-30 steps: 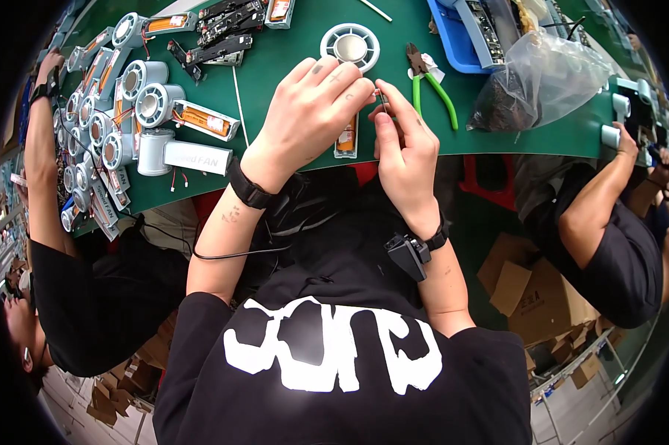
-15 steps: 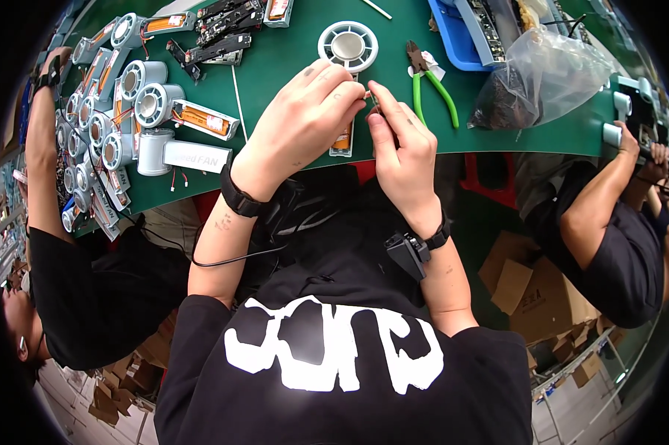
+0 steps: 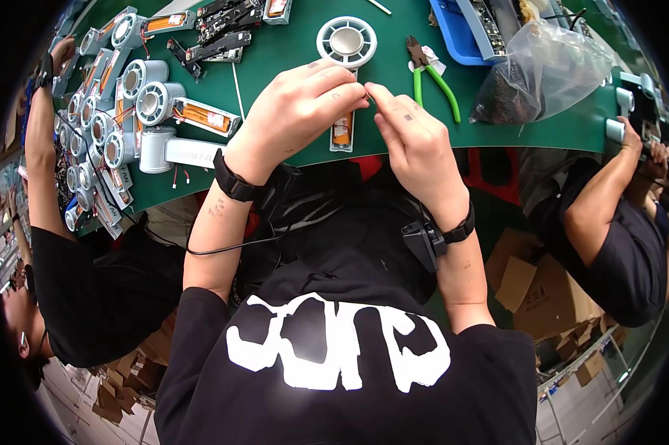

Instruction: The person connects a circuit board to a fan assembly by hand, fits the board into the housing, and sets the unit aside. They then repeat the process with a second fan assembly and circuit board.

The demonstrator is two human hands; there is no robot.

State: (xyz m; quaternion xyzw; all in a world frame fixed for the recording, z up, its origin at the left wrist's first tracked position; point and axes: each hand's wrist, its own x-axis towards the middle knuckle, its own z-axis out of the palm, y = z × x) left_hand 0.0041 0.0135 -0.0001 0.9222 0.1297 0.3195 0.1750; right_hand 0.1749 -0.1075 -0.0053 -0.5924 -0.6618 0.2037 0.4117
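A grey handheld fan housing (image 3: 347, 41) lies in front of me, its round grille at the far end. An orange battery (image 3: 341, 132) shows in the open handle between my hands. My left hand (image 3: 301, 111) bends over the handle, fingers closed in a pinch. From the other side my right hand (image 3: 421, 144) comes in, its index fingertip and thumb close to the left fingertips. Whatever the fingertips hold is too small or hidden to name. Green-handled cutting pliers (image 3: 432, 81) lie right of the fan on a white scrap.
Several fan housings (image 3: 155, 104) crowd the left of the green table (image 3: 290, 52). Black circuit parts (image 3: 223, 41) lie behind them. At the right are a blue tray (image 3: 453, 37) and a clear bag (image 3: 542, 78) with dark contents. Co-workers' arms (image 3: 41, 148) reach in from both sides.
My right hand has shifted slightly right and turned, its thumb now lower and away from the index fingertip. The small dark piece seen at its fingertips no longer shows. My left hand barely moves.
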